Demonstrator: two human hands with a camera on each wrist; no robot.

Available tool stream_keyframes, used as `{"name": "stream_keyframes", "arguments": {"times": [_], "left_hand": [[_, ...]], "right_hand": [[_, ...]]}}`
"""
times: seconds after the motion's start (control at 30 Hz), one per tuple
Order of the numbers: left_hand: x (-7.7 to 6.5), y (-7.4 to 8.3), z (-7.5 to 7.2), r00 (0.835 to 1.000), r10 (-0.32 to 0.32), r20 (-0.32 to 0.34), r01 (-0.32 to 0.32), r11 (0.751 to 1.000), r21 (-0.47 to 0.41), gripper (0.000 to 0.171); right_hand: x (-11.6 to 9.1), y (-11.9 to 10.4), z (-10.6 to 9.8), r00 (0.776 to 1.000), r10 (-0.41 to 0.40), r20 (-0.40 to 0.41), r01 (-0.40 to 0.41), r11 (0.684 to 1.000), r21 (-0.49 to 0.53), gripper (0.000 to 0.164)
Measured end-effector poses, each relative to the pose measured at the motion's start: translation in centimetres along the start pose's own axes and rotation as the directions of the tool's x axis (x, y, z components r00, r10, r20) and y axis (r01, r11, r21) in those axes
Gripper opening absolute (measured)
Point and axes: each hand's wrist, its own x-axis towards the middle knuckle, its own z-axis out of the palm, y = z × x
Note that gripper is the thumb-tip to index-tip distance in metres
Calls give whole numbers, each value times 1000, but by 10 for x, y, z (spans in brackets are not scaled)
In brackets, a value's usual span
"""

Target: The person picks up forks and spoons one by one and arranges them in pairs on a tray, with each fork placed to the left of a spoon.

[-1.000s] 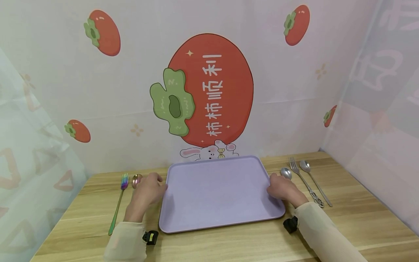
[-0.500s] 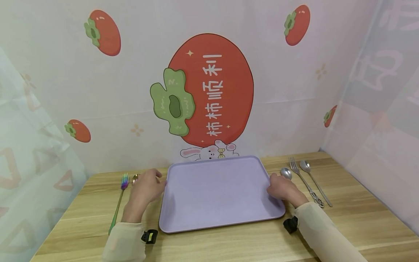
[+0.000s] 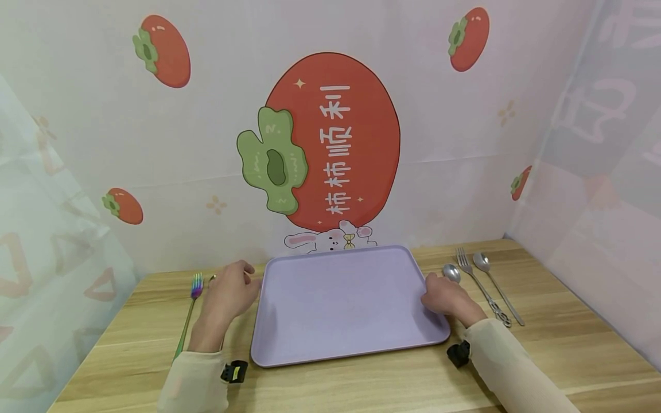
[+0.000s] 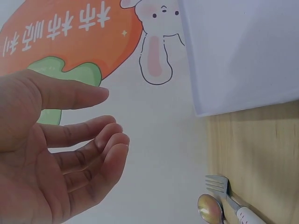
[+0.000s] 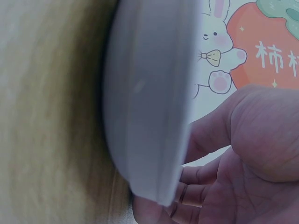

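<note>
A lilac rectangular tray (image 3: pixel 341 304) lies on the wooden table in the head view. My right hand (image 3: pixel 448 298) holds its right rim; in the right wrist view the tray's side (image 5: pixel 149 102) fills the middle, with fingers curled at its edge. My left hand (image 3: pixel 229 292) is just off the left rim. In the left wrist view that hand (image 4: pixel 70 149) has loosely bent fingers and a gap under the thumb, holding nothing. Behind it in the head view, only a bit of a spoon (image 3: pixel 212 277) shows.
A rainbow-coloured fork (image 3: pixel 196 287) lies left of my left hand. Right of the tray are a short spoon (image 3: pixel 451 272), a silver fork (image 3: pixel 480 284) and a longer spoon (image 3: pixel 496 281). A white-handled fork (image 4: pixel 217 184) shows in the left wrist view. A persimmon-print backdrop (image 3: pixel 439 189) stands behind.
My left hand has shifted left and slightly away from me, off the tray's left rim, and covers more of the spoon. The tray and right hand look unmoved.
</note>
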Motion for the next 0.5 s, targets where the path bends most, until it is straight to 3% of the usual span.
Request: {"name": "stream_keyframes", "arguments": {"times": [0.5], "left_hand": [[-1, 2, -2, 997, 48, -53, -46, 998, 42, 34]], "right_hand": [[0, -1, -1, 1000, 11, 11, -11, 1000, -3, 28]]}}
